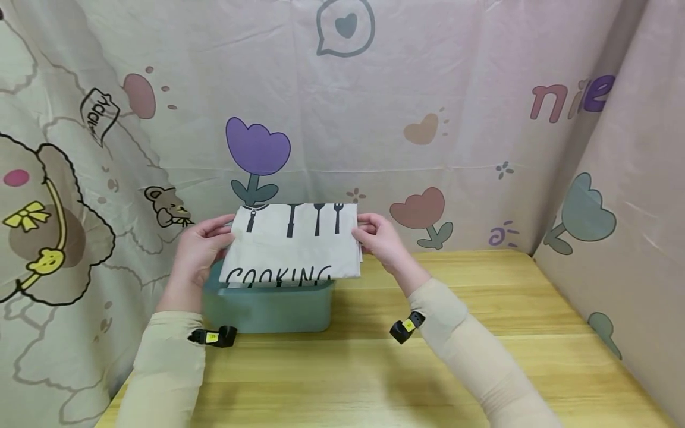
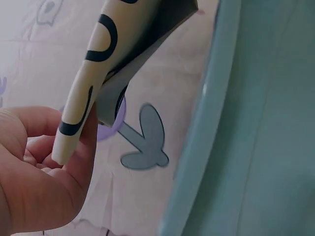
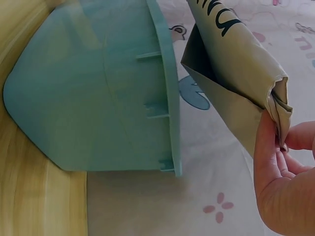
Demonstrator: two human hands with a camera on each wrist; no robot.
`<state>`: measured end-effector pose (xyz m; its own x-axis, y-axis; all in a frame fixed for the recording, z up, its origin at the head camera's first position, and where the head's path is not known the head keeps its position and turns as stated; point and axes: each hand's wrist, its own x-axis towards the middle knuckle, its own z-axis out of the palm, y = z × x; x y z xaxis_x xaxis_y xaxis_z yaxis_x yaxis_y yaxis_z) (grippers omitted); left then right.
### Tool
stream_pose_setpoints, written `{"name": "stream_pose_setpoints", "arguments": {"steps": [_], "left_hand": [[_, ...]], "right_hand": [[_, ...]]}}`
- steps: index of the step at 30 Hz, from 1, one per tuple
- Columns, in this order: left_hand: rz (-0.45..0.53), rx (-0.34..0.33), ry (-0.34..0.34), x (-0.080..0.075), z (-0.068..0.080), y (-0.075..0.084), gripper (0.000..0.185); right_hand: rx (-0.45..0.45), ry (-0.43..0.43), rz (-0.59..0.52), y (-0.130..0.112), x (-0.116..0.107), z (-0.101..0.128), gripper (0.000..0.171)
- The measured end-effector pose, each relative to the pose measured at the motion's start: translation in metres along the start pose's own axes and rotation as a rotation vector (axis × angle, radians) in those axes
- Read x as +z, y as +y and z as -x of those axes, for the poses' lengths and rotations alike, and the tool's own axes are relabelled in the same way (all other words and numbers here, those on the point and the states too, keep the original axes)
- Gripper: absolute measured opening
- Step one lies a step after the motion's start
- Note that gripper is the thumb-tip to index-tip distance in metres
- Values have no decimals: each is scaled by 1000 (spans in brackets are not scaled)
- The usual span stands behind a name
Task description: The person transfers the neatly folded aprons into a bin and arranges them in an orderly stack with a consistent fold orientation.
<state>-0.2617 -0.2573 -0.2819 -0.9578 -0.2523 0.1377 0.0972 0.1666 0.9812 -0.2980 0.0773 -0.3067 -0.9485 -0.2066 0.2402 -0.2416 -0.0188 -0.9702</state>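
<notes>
A folded cream cloth printed with black utensils and the word COOKING is held level just above a teal plastic bin. My left hand pinches the cloth's left edge, thumb on top. My right hand pinches the right edge, where several folded layers show. The bin's rim and its outer wall show close by in the wrist views. The cloth hides the bin's inside.
The bin stands at the back left of a light wooden table. Patterned cloth backdrops close off the back, left and right sides. Bare tabletop lies to the right and in front of the bin.
</notes>
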Motion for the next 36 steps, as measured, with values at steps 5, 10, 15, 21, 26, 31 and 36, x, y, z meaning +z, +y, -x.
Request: {"name": "stream_pose_setpoints", "arguments": {"steps": [5, 10, 15, 21, 26, 31, 36], "left_hand": [[-115, -26, 26, -8, -10, -6, 48], [-172, -37, 43, -15, -18, -10, 48], [-223, -64, 72, -21, -25, -13, 47], [-264, -52, 79, -27, -30, -14, 46], [-277, -47, 85, -32, -34, -16, 46], [-284, -59, 99, -35, -37, -18, 46], [-297, -66, 107, -35, -38, -19, 45]], "right_hand": [[27, -17, 26, 1, 14, -9, 37], [60, -16, 49, 5, 28, -18, 35], [85, -4, 104, 7, 39, -24, 36], [104, -10, 159, 11, 46, -28, 34], [122, -18, 199, 10, 52, -32, 36], [122, -22, 240, 11, 58, -35, 35], [124, -22, 289, 12, 62, -37, 33]]}}
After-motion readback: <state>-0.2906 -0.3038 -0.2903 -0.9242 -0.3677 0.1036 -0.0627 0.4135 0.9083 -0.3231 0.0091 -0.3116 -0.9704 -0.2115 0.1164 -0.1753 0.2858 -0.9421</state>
